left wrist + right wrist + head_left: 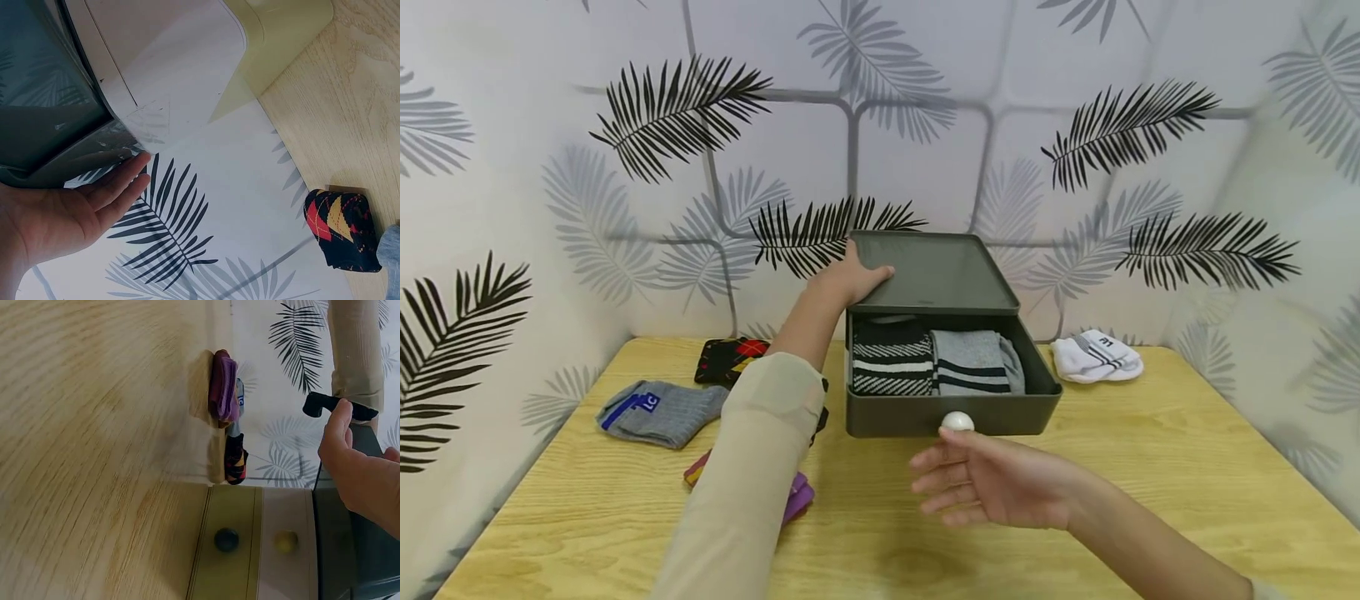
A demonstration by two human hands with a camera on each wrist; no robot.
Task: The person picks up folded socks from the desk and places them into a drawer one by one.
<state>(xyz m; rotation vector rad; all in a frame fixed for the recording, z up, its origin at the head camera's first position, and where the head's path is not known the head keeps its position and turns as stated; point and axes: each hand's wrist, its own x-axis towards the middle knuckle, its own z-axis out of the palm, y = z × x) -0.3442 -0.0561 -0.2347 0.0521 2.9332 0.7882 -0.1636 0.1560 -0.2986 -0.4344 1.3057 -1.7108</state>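
A small drawer unit has a dark grey top [932,271]. Its grey top drawer [895,417] is pulled out, with a white round knob [957,421] on the front. Inside lie a folded black-and-white patterned sock [891,362] and a folded grey striped sock [970,362]. My left hand [846,279] rests on the unit's top left edge, thumb on top; in the left wrist view its fingers [122,187] lie straight along the side. My right hand [992,483] is just below the knob, thumb tip right at it, fingers loosely extended.
Left of the unit lie a black argyle sock [711,362], a grey sock [662,414] and purple folded socks [800,497]. White socks [1097,357] lie at the right. The right wrist view shows an olive drawer [228,578] and a pale drawer [287,575] below. A leaf-patterned wall [925,150] stands behind.
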